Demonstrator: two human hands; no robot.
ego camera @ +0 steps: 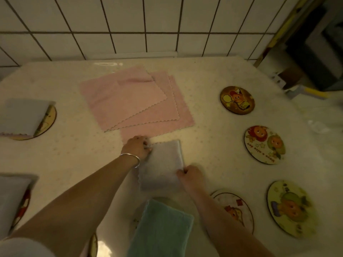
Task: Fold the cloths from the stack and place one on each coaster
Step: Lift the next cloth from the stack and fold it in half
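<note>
Fingers: left hand [137,146] pinches far corner of folded pale cloth [161,164], right hand [191,176] pinches its near-right edge | cloth just below pink cloth stack [133,101] | likely light, limp; grip corners.

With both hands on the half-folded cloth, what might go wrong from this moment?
1. The left hand pinches the pale cloth right at the near edge of the pink cloth stack; it may drag a pink cloth along.
2. The right hand grips only one corner, so the fold may slip open when lifted.
3. The bare coasters, such as the nearest one, lie to the right; the right forearm may knock it.
</note>
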